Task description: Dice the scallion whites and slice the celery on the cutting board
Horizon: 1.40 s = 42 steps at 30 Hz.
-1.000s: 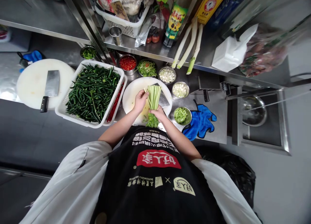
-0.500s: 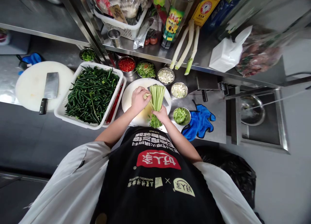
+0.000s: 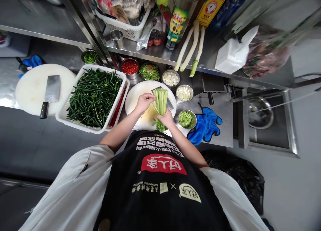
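Note:
My right hand [image 3: 165, 117] is wrapped round the lower part of a bunch of celery [image 3: 161, 99], cut ends pointing away from me and leaves [image 3: 159, 125] towards my apron. At the bunch's left side, the fingers of my left hand [image 3: 144, 102] are pinched together on what looks like a thin celery stalk, mostly hidden by the fingertips. Both hands are above a round white cutting board [image 3: 132, 97] with a few green scraps on it. Partly covered by the celery, a cleaver blade [image 3: 171, 103] lies on the board's right side.
Left of the board stands a white basket [image 3: 75, 124] of green chillies; beyond it, a cleaver [image 3: 52, 89] rests on another board [image 3: 27, 90]. Small bowls of cut vegetables [image 3: 185, 119] ring my board. Blue gloves [image 3: 207, 124] lie right. A steel shelf [image 3: 160, 59] overhangs the back.
My left hand has turned, and the pale piece that showed at its fingertips is out of sight. My right hand keeps its grip on the celery, nearly unmoved.

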Motion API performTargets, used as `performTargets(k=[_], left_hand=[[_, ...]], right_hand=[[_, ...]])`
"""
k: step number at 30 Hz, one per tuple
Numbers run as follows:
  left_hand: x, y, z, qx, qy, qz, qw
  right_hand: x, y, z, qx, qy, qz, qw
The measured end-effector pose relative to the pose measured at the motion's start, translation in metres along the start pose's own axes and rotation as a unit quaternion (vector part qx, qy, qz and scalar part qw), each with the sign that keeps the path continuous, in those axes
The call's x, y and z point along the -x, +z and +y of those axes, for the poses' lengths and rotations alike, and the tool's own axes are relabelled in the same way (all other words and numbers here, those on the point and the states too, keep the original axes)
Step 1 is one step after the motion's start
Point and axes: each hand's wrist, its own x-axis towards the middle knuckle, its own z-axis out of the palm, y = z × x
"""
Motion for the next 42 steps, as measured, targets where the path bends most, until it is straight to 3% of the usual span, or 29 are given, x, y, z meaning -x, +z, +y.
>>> performTargets(k=[5, 8, 10, 13, 17, 21, 23, 26, 30, 32, 34, 36, 38, 42], left_hand=[[-0.001, -0.003, -0.006, -0.013, 0.000, 0.009, 1.000], [-0.009, -0.017, -0.005, -0.081, 0.004, -0.069, 0.994], [-0.016, -0.030, -0.001, -0.142, 0.038, -0.124, 0.981], [-0.024, -0.048, 0.008, -0.235, 0.125, -0.202, 0.943], [-0.029, -0.058, 0.016, -0.355, 0.203, -0.297, 0.863], [-0.027, -0.049, 0.017, -0.480, 0.224, -0.302, 0.792], [-0.026, -0.041, 0.017, -0.512, 0.230, -0.278, 0.780], [-0.028, -0.032, 0.016, -0.508, 0.224, -0.207, 0.805], [-0.047, -0.028, 0.006, -0.409, 0.166, -0.066, 0.895], [-0.062, -0.030, -0.007, -0.330, 0.100, -0.030, 0.938], [-0.077, -0.033, -0.023, -0.240, -0.013, -0.055, 0.969], [-0.094, -0.035, -0.040, -0.165, -0.134, -0.097, 0.972], [-0.116, -0.034, -0.052, -0.123, -0.208, -0.102, 0.965], [-0.186, -0.020, -0.048, -0.101, -0.216, -0.005, 0.971]], right_hand=[[-0.004, -0.005, 0.000, 0.015, 0.010, 0.009, 1.000], [-0.004, -0.011, 0.002, 0.058, 0.019, 0.009, 0.998], [-0.003, -0.016, 0.002, 0.092, 0.018, 0.006, 0.996], [-0.004, -0.025, 0.000, 0.137, 0.017, 0.002, 0.990], [-0.007, -0.034, -0.002, 0.170, 0.029, -0.022, 0.985], [-0.006, -0.032, -0.003, 0.177, 0.033, -0.037, 0.983], [-0.004, -0.029, -0.004, 0.175, 0.037, -0.040, 0.983], [-0.004, -0.024, -0.002, 0.158, 0.045, -0.038, 0.986], [-0.006, -0.023, 0.009, 0.122, 0.062, -0.012, 0.990], [-0.005, -0.026, 0.020, 0.088, 0.074, 0.002, 0.993], [-0.004, -0.032, 0.031, 0.042, 0.085, 0.015, 0.995], [-0.002, -0.040, 0.039, 0.013, 0.096, 0.029, 0.995], [0.002, -0.049, 0.044, 0.015, 0.103, 0.046, 0.993], [0.013, -0.061, 0.048, 0.018, 0.122, 0.066, 0.990]])
